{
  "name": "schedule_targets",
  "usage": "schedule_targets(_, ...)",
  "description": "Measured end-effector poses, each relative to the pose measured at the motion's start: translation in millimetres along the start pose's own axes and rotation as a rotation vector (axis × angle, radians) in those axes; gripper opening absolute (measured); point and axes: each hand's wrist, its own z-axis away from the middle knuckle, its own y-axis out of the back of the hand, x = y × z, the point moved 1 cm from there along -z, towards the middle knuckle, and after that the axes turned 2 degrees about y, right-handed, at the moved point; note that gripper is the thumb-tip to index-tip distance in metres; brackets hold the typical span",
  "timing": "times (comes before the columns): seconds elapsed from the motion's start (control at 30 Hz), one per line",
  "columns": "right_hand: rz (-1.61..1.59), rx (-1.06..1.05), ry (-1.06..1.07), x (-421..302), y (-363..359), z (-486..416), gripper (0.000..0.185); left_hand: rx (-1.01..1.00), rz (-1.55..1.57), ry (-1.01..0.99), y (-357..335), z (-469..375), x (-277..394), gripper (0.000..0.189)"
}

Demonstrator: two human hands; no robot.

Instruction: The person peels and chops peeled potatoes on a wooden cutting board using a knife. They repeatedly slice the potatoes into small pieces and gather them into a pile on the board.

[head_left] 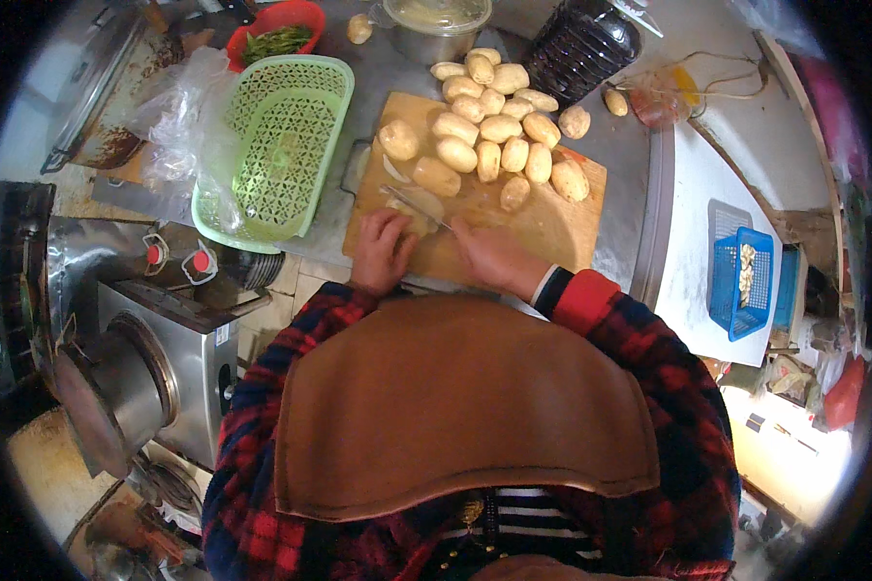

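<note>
My right hand grips a kitchen knife, its blade pointing left over the wooden cutting board. The fingers of my left hand are curled against pale potato slices beside the blade; the hand partly hides them. Just beyond the knife lies a potato on its side, with a thin slice to its left and another whole potato behind. A heap of peeled potatoes covers the board's far right part and spills past its back edge.
A green plastic basket stands left of the board, with a clear plastic bag over its side. Behind are a red bowl of green vegetables, a lidded pot and a large dark-filled bottle. A blue basket sits at right.
</note>
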Motion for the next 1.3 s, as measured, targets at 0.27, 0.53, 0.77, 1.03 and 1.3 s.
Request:
schedule_targets(0.27,0.224,0.028,0.102,-32.5,32.1,19.3,0.026,-0.029,-0.013,0.044,-5.0,5.5,-6.1,0.034)
schedule_targets(0.53,0.131,-0.056,0.046,-36.8,35.0,-9.6,0.023,-0.026,-0.003,-0.013,-4.0,3.6,-10.6,0.037)
schedule_targets(0.77,-0.005,0.003,0.031,-2.4,-8.3,-13.6,0.029,-0.039,0.015,-0.025,-5.9,4.4,-13.3,0.034)
schedule_targets(1.03,0.011,0.054,0.035,-10.8,10.3,3.1,0.028,-0.031,0.020,0.022,-8.1,6.9,-12.4,0.033)
schedule_targets(1.3,0.036,-0.034,0.029,-27.2,28.1,12.1,0.022,-0.038,0.021,0.026,-8.1,5.9,-12.2,0.032)
